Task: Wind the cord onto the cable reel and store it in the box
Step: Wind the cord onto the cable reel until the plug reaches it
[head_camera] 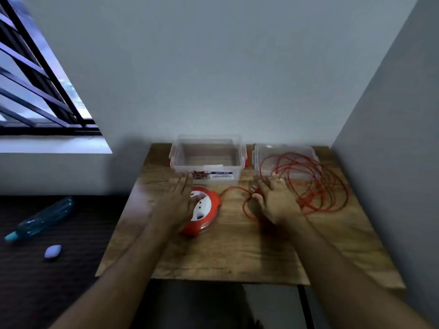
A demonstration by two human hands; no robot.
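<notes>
While both arms reach out over the small wooden table [237,245], the left hand [177,205] hangs with its fingers straight and spread just above the left edge of the red and white cable reel [202,211], gripping nothing; whether it touches the reel I cannot tell. The reel lies flat near the middle of the table, in front of the clear plastic box [207,157], which stands open at the far edge against the wall. The red cord [316,186] runs from the reel to the right and sprawls in loose loops over the right side of the table, some of them lying across the clear lid [266,155] beside the box. The right hand [273,200] is down among the nearest loops, palm down; its fingers are blurred, so I cannot tell whether they pinch the cord. To the left, on a dark surface, lie a blue bottle [45,218] on its side and a small pale oval object [52,251].
</notes>
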